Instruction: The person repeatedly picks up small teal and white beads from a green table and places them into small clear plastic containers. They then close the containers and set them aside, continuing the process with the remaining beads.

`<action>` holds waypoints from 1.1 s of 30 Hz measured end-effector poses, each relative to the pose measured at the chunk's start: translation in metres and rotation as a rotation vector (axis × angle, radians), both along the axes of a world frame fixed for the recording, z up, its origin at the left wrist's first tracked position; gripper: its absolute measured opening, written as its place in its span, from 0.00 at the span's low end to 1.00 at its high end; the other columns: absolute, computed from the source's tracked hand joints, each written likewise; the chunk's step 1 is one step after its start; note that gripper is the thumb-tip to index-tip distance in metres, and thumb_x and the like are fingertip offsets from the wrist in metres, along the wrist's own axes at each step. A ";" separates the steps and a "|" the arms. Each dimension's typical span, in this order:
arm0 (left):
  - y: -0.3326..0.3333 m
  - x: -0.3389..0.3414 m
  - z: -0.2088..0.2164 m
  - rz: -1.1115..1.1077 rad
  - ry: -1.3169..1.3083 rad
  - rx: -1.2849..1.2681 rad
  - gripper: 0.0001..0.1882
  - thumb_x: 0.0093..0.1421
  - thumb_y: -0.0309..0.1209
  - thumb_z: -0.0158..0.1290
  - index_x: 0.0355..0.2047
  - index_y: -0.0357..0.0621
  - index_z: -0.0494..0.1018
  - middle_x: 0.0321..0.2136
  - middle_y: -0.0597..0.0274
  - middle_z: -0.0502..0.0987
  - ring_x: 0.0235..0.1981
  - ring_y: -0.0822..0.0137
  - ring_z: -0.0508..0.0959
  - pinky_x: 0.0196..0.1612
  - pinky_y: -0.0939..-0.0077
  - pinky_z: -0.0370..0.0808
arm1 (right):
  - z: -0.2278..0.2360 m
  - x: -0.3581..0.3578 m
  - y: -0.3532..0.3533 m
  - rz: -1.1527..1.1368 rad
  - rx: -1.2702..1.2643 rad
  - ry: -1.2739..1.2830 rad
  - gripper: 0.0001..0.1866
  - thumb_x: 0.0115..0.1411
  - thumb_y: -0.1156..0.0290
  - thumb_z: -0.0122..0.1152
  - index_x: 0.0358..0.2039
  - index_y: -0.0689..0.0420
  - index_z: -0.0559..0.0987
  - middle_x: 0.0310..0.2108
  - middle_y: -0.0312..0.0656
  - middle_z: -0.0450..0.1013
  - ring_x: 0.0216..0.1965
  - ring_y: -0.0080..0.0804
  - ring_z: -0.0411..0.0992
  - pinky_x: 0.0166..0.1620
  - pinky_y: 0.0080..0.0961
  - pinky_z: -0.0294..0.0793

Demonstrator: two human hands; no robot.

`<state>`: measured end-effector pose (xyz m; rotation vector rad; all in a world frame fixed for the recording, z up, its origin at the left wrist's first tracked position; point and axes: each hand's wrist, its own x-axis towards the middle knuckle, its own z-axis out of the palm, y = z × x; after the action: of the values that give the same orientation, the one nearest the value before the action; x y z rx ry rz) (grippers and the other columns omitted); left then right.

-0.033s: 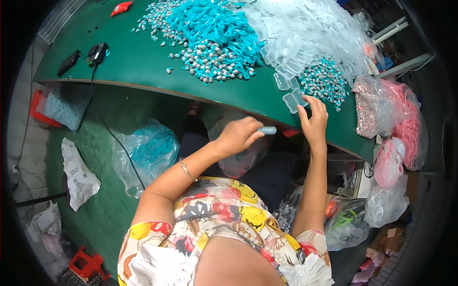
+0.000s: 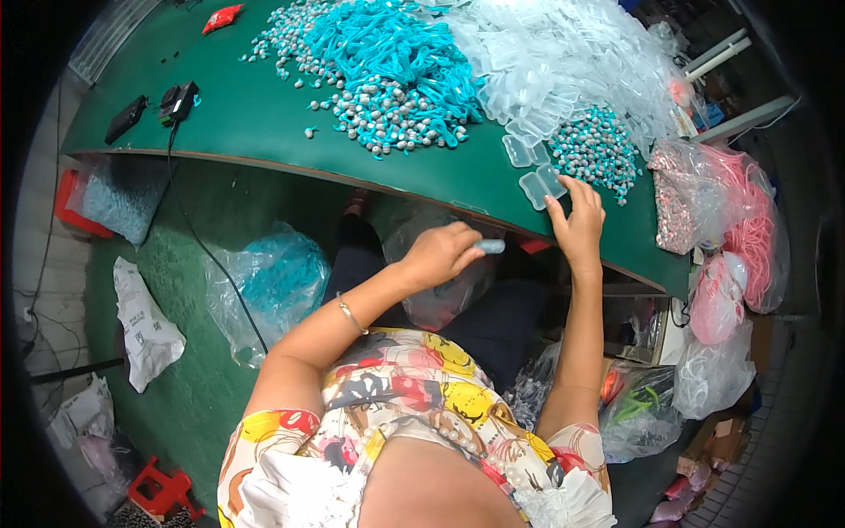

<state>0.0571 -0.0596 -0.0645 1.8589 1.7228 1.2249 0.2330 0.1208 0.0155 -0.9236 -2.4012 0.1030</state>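
My left hand (image 2: 443,254) is closed in a pinch round one end of a small clear plastic case (image 2: 489,247) with a bluish tint, held in front of the table's near edge. What lies inside the case is too small to make out. At the table edge, thumb and fingers of my right hand (image 2: 580,218) grip the side of an open clear plastic box (image 2: 535,187) lying on the green top. Another open clear box (image 2: 519,151) lies just beyond it. Right of these is a pile of small turquoise-and-grey pieces (image 2: 598,151).
A big heap of clear plastic boxes (image 2: 563,62) covers the far right of the green table (image 2: 238,123). Turquoise cords (image 2: 387,48) with grey beads lie left of it. Bags of pink cord (image 2: 748,207) hang at the right edge. A black cable (image 2: 195,231) droops at the left.
The case in my left hand sits very slightly lower. My right hand stays at the open box.
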 end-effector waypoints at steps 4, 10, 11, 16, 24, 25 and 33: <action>0.018 0.020 -0.057 -0.089 0.192 -0.345 0.13 0.62 0.38 0.55 0.38 0.42 0.77 0.33 0.47 0.79 0.37 0.46 0.80 0.38 0.54 0.77 | -0.012 0.000 0.007 -0.039 0.010 -0.068 0.16 0.56 0.60 0.67 0.43 0.52 0.81 0.45 0.38 0.75 0.50 0.40 0.70 0.52 0.43 0.63; 0.019 0.025 -0.074 -0.128 0.270 -0.315 0.12 0.60 0.35 0.57 0.41 0.42 0.77 0.34 0.49 0.80 0.37 0.48 0.81 0.39 0.55 0.78 | -0.006 -0.003 -0.001 0.004 -0.125 -0.028 0.07 0.56 0.67 0.65 0.35 0.53 0.82 0.39 0.37 0.76 0.45 0.40 0.73 0.49 0.41 0.66; 0.017 0.023 -0.070 -0.099 0.207 -0.152 0.11 0.58 0.34 0.58 0.39 0.42 0.78 0.33 0.52 0.79 0.36 0.49 0.81 0.38 0.56 0.78 | -0.007 -0.004 -0.004 0.053 -0.125 -0.003 0.06 0.55 0.70 0.65 0.34 0.54 0.82 0.38 0.38 0.76 0.44 0.40 0.73 0.47 0.38 0.67; -0.003 -0.020 0.038 0.053 0.108 0.199 0.08 0.53 0.29 0.62 0.33 0.43 0.77 0.28 0.55 0.76 0.30 0.52 0.78 0.34 0.59 0.76 | -0.007 -0.021 -0.017 0.233 -0.170 0.085 0.06 0.53 0.73 0.65 0.34 0.55 0.81 0.37 0.40 0.76 0.43 0.41 0.73 0.46 0.36 0.68; 0.045 -0.084 0.067 0.632 0.472 0.275 0.08 0.50 0.29 0.64 0.31 0.51 0.78 0.29 0.65 0.73 0.35 0.60 0.75 0.36 0.62 0.65 | -0.008 -0.049 -0.021 0.308 -0.262 0.195 0.06 0.54 0.74 0.65 0.34 0.57 0.81 0.37 0.41 0.76 0.44 0.42 0.73 0.46 0.36 0.70; 0.048 -0.086 0.065 0.670 0.511 0.248 0.08 0.50 0.29 0.64 0.31 0.52 0.78 0.29 0.65 0.73 0.35 0.61 0.75 0.36 0.62 0.64 | -0.007 -0.049 -0.021 0.314 -0.250 0.218 0.06 0.55 0.75 0.64 0.34 0.58 0.81 0.37 0.42 0.76 0.43 0.42 0.74 0.46 0.36 0.70; 0.052 -0.087 0.059 0.657 0.416 0.315 0.03 0.51 0.28 0.59 0.26 0.49 0.76 0.25 0.65 0.73 0.31 0.60 0.75 0.34 0.61 0.63 | -0.001 -0.024 -0.008 0.263 -0.208 0.301 0.06 0.55 0.81 0.63 0.34 0.61 0.81 0.36 0.46 0.76 0.40 0.42 0.75 0.46 0.34 0.74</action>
<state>-0.0304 -0.0073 -0.0051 1.8738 2.6492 1.4766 0.2088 0.1128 0.0140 -0.6224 -2.2420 0.5589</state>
